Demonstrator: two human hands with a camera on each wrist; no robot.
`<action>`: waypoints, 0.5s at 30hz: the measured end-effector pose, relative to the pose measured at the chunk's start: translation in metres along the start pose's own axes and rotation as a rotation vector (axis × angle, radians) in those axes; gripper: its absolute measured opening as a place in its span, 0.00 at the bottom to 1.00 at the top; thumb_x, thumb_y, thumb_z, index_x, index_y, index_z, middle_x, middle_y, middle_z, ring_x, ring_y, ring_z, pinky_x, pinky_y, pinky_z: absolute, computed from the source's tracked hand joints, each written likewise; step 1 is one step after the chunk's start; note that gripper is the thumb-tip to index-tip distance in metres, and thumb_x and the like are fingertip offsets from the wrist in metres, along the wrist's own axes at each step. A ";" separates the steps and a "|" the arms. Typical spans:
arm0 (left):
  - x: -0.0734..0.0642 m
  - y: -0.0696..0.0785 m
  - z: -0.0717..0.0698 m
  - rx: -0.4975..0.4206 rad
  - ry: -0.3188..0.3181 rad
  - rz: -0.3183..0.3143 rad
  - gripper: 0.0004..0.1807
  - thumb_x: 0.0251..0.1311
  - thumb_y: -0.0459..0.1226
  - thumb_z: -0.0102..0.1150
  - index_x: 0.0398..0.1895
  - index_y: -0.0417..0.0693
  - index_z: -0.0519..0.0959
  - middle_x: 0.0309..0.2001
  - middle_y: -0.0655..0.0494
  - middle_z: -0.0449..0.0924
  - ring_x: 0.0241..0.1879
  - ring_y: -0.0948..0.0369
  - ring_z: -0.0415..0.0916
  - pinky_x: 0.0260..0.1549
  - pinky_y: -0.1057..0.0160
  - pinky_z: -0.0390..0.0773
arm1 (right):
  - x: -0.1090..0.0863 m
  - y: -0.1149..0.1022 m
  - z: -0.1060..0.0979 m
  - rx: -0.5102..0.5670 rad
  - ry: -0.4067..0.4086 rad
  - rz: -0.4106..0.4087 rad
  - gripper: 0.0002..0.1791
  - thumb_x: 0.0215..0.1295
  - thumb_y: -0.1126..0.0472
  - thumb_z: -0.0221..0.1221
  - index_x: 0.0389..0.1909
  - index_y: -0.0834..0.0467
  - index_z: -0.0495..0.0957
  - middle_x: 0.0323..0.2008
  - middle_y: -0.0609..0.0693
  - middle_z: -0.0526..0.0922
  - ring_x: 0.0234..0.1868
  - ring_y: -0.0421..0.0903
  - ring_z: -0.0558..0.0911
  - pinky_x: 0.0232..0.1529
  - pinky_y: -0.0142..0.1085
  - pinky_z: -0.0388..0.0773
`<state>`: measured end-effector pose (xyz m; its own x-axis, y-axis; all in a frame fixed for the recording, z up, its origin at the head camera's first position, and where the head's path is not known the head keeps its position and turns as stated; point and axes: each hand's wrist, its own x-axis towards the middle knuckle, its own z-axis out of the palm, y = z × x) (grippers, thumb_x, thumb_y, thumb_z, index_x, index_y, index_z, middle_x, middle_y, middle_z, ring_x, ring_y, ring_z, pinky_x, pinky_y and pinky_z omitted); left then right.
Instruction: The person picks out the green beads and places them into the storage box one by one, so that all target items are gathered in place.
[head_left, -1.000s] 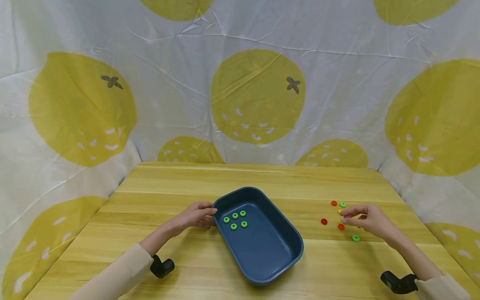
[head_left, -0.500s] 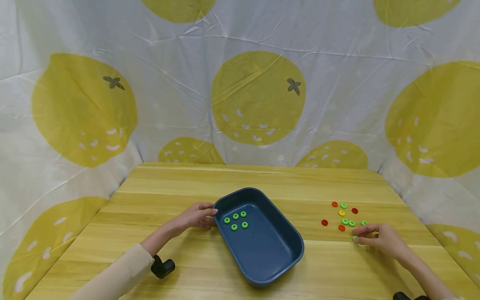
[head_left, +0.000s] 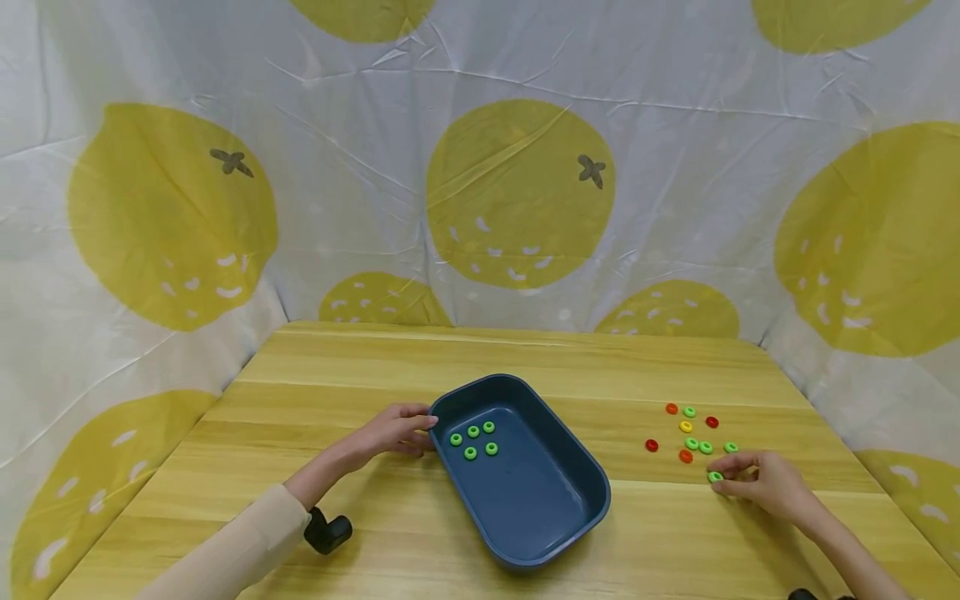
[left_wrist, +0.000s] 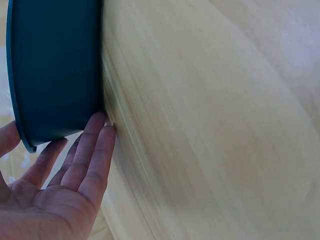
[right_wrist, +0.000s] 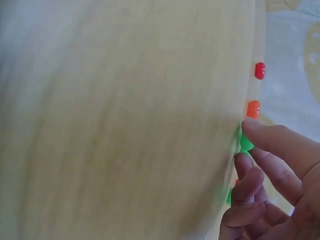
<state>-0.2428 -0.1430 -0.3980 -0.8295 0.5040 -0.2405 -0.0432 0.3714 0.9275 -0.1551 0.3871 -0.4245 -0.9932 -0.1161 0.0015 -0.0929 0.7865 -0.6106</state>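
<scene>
Green ring [head_left: 716, 477] pinched, lower right of frame

Ring plump, bright, holed. Count: five green rings [head_left: 470, 453] in blue tray [head_left: 532, 508], centre; at right on table [head_left: 360, 358], five green (pinched one included), two orange rings [head_left: 672, 408], two red rings [head_left: 652, 446], one yellow ring [head_left: 686, 427]. Right hand [head_left: 767, 483]: thumb and finger narrowly parted, pinching. Left hand [head_left: 396, 429]: thumb at tray rim, fingers slightly spread along outer wall.

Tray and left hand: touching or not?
Touching. The left wrist view shows the left hand with its thumb at the rim of the tray and fingertips against its outer wall.
</scene>
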 end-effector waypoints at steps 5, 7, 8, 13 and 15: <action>0.000 0.000 -0.001 0.000 -0.003 0.001 0.29 0.69 0.44 0.45 0.64 0.29 0.62 0.55 0.34 0.75 0.49 0.50 0.81 0.49 0.51 0.79 | 0.002 -0.008 -0.006 0.076 -0.048 0.080 0.19 0.58 0.54 0.63 0.45 0.64 0.81 0.35 0.50 0.82 0.28 0.31 0.77 0.25 0.30 0.74; 0.000 0.000 -0.001 -0.004 -0.003 0.002 0.29 0.69 0.43 0.45 0.64 0.29 0.62 0.55 0.34 0.75 0.48 0.50 0.81 0.48 0.52 0.80 | 0.005 -0.014 -0.009 0.111 -0.063 0.099 0.21 0.60 0.53 0.62 0.48 0.64 0.79 0.38 0.52 0.82 0.30 0.34 0.79 0.27 0.31 0.75; 0.000 0.001 0.000 -0.007 -0.002 0.002 0.28 0.69 0.43 0.45 0.64 0.29 0.62 0.55 0.34 0.75 0.48 0.50 0.81 0.48 0.52 0.80 | 0.006 -0.017 -0.010 0.118 -0.065 0.091 0.22 0.60 0.53 0.61 0.49 0.65 0.79 0.40 0.53 0.82 0.31 0.35 0.79 0.27 0.31 0.75; -0.001 0.002 0.000 -0.011 -0.001 0.002 0.28 0.69 0.43 0.45 0.64 0.30 0.62 0.56 0.34 0.75 0.47 0.52 0.82 0.47 0.53 0.80 | 0.015 -0.033 -0.013 0.103 -0.030 0.062 0.20 0.59 0.52 0.62 0.47 0.62 0.80 0.38 0.52 0.82 0.27 0.37 0.77 0.21 0.31 0.70; 0.000 0.001 -0.001 -0.007 -0.003 0.004 0.29 0.69 0.43 0.45 0.63 0.29 0.62 0.56 0.34 0.74 0.47 0.51 0.82 0.47 0.52 0.80 | 0.019 -0.041 -0.014 0.091 -0.033 0.061 0.21 0.59 0.51 0.62 0.48 0.61 0.80 0.38 0.52 0.82 0.27 0.38 0.78 0.21 0.30 0.68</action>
<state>-0.2427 -0.1435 -0.3972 -0.8281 0.5077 -0.2376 -0.0439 0.3638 0.9304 -0.1711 0.3610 -0.3888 -0.9938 -0.0910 -0.0633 -0.0241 0.7348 -0.6778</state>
